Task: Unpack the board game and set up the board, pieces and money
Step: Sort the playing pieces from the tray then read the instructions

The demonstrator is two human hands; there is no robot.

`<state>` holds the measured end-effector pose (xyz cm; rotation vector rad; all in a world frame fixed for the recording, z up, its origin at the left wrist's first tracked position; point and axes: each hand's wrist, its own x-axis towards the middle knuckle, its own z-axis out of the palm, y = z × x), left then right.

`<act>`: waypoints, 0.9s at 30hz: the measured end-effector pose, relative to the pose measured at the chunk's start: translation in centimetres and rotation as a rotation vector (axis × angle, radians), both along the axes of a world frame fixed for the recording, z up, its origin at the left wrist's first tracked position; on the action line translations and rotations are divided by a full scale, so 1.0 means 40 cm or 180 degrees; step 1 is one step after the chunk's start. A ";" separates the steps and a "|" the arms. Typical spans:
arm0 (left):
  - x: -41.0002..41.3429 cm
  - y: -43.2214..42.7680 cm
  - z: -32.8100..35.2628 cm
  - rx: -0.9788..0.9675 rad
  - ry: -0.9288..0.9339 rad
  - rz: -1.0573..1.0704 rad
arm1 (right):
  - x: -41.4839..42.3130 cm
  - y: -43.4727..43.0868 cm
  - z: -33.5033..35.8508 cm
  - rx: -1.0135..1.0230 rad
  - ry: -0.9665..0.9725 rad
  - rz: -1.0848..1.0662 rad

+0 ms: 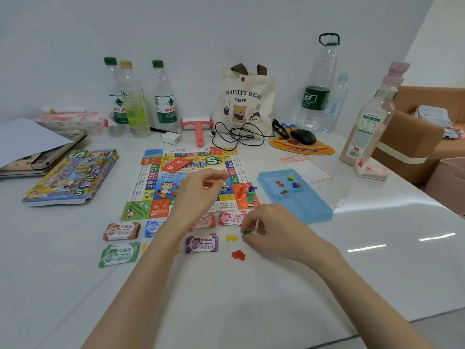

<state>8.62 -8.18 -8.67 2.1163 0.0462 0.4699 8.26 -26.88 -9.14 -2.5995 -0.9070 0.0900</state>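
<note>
The colourful game board (191, 172) lies flat mid-table with a red card stack (176, 164) on it and orange, blue and green pawns (247, 196) at its near right corner. Stacks of paper money (122, 231) lie in two rows below the board. My left hand (201, 191) hovers over the board, fingers curled, pinching something small and red. My right hand (271, 229) pinches small green pieces (246, 233) on the table. Yellow pieces (231, 238) and red pieces (238, 255) lie beside it. A blue plastic tray (302, 207) holds several small coloured pieces.
The game box lid (73, 176) lies at left, next to a laptop with paper (30, 144). Bottles (163, 96), a tote bag (245, 102), a lint roller (197, 127), cables, a mouse on a pad (303, 137) and a pink drink bottle (370, 122) line the back. A leaflet (305, 168) lies beside the tray.
</note>
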 end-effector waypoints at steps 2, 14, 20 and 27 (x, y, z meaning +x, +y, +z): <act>0.000 0.000 0.000 0.0000 -0.0001 -0.0002 | 0.001 -0.001 0.001 0.0006 0.0002 0.0012; -0.004 -0.018 0.014 -0.0128 -0.0065 -0.0133 | 0.095 -0.074 0.064 0.0565 -0.0255 -0.0805; -0.005 -0.030 0.019 -0.0113 -0.0101 -0.0174 | 0.218 -0.110 0.052 -0.0115 0.0048 -0.1169; -0.006 -0.038 0.022 -0.0097 -0.0071 -0.0173 | 0.185 -0.109 0.052 -0.0438 0.0168 -0.1177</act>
